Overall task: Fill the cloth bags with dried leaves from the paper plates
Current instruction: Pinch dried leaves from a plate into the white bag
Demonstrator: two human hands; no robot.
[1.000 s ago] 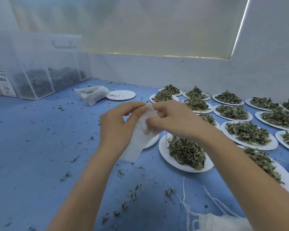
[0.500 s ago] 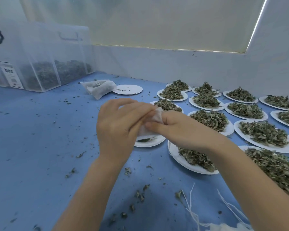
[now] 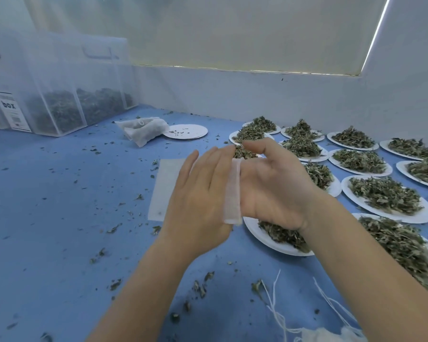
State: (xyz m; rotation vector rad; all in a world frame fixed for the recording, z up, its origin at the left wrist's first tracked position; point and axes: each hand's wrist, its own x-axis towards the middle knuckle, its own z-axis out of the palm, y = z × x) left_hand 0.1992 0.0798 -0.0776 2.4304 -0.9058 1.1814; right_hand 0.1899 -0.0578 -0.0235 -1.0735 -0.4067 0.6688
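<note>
I hold a white cloth bag (image 3: pixel 232 193) upright between both hands, above the blue table. Its thin edge shows between my palms, and a flat part of the bag (image 3: pixel 164 188) sticks out beyond my left hand (image 3: pixel 200 193). That hand lies with straight fingers against the cloth. My right hand (image 3: pixel 274 183) faces it, its fingers curled over the bag's top edge. Just below my right wrist sits a paper plate (image 3: pixel 260 236) of dried leaves (image 3: pixel 282 234). Several more heaped plates (image 3: pixel 386 196) spread to the right.
A filled cloth bag (image 3: pixel 143 129) lies beside a nearly bare paper plate (image 3: pixel 185 131) at the back. Clear plastic boxes (image 3: pixel 59 112) of leaves stand at the far left. Loose strings (image 3: pixel 279 314) and more white cloth (image 3: pixel 331 334) lie at the near edge. Leaf crumbs litter the table.
My hands went from pinching the bag's top with fingertips to facing each other palm to palm with the cloth between them. The bag now stands on edge.
</note>
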